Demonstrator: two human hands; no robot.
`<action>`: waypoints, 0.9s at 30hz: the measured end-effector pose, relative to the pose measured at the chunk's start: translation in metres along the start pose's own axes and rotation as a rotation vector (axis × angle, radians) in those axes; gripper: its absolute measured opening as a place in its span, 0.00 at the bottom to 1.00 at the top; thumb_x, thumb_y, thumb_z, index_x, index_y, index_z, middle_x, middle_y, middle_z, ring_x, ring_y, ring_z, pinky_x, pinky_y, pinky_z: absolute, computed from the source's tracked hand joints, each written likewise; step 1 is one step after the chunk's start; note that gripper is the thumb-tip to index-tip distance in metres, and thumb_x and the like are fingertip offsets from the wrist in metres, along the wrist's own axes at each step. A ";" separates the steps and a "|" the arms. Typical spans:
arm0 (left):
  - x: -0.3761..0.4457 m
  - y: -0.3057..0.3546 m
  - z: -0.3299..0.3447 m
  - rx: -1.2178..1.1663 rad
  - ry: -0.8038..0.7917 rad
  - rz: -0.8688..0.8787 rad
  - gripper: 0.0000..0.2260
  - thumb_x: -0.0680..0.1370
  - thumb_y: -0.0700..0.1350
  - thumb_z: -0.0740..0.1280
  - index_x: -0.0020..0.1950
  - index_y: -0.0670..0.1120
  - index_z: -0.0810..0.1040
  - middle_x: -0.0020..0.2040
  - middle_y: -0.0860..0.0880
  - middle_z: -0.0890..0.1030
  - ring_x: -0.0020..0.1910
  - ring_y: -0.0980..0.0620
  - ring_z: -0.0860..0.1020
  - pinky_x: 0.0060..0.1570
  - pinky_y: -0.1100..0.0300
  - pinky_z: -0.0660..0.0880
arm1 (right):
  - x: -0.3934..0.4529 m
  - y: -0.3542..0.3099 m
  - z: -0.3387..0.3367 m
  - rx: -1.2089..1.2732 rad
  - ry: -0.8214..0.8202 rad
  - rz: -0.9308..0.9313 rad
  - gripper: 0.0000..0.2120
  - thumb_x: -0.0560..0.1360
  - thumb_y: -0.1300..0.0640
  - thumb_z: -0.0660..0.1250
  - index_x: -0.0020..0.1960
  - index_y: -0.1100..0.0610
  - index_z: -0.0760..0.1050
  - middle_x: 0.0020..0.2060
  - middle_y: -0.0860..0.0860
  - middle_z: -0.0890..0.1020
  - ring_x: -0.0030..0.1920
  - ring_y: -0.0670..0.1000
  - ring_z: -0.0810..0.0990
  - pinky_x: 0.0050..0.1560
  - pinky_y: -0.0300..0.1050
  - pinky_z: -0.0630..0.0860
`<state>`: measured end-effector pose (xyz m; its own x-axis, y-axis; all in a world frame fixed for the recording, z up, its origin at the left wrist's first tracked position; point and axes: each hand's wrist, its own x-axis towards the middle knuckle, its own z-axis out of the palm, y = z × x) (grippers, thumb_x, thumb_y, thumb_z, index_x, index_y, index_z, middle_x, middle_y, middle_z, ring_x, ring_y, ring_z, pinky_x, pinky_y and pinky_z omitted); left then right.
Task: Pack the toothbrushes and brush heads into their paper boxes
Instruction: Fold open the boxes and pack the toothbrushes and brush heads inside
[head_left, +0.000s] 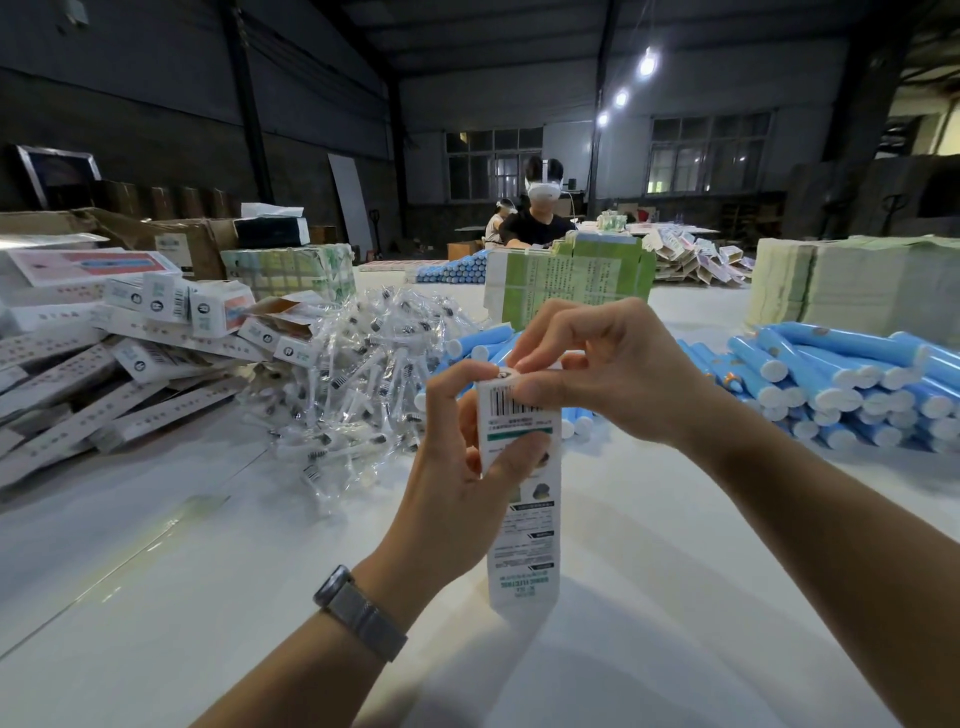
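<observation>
A tall white paper box (522, 525) with a barcode and green print stands upright above the white table (208, 597). My left hand (457, 447) grips its upper part from the left, fingers curled round its side. My right hand (602, 364) pinches the box's top flap from above. Behind the hands lies a heap of brush heads in clear wrappers (358, 374). Blue toothbrush handles with white caps (841, 384) are piled at the right, and more show behind my hands. What is inside the box is hidden.
Packed and flat white boxes (130, 353) are stacked at the left. Bundles of green printed sheets (571, 275) and a pale stack (852, 280) stand at the back. A person in a headset (540, 213) sits across the table. Cardboard cartons (171, 239) stand back left.
</observation>
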<state>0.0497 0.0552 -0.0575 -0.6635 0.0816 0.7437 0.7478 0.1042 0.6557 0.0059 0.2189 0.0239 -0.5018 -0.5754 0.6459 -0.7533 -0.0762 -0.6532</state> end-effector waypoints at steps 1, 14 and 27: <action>0.000 0.000 0.000 -0.005 0.002 -0.002 0.23 0.76 0.41 0.67 0.54 0.70 0.65 0.45 0.59 0.81 0.37 0.57 0.80 0.37 0.61 0.79 | 0.000 0.000 -0.001 0.003 -0.018 0.001 0.05 0.66 0.57 0.77 0.36 0.48 0.84 0.43 0.48 0.83 0.47 0.49 0.81 0.43 0.41 0.78; -0.002 -0.013 -0.008 -0.047 -0.048 -0.009 0.22 0.76 0.50 0.60 0.67 0.69 0.64 0.58 0.57 0.79 0.58 0.52 0.80 0.50 0.59 0.80 | -0.004 0.019 0.007 0.103 0.131 0.143 0.04 0.71 0.55 0.73 0.44 0.52 0.85 0.47 0.48 0.83 0.46 0.55 0.82 0.44 0.44 0.81; -0.003 -0.021 -0.005 -0.038 -0.008 0.016 0.27 0.75 0.53 0.68 0.68 0.73 0.62 0.56 0.53 0.79 0.51 0.47 0.82 0.44 0.48 0.82 | -0.005 0.009 -0.004 -0.223 -0.051 0.460 0.32 0.76 0.56 0.70 0.77 0.47 0.62 0.56 0.49 0.78 0.47 0.51 0.84 0.43 0.39 0.79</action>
<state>0.0362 0.0477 -0.0722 -0.6517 0.0906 0.7531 0.7585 0.0653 0.6484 -0.0003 0.2243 0.0162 -0.7854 -0.5481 0.2876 -0.5346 0.3666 -0.7615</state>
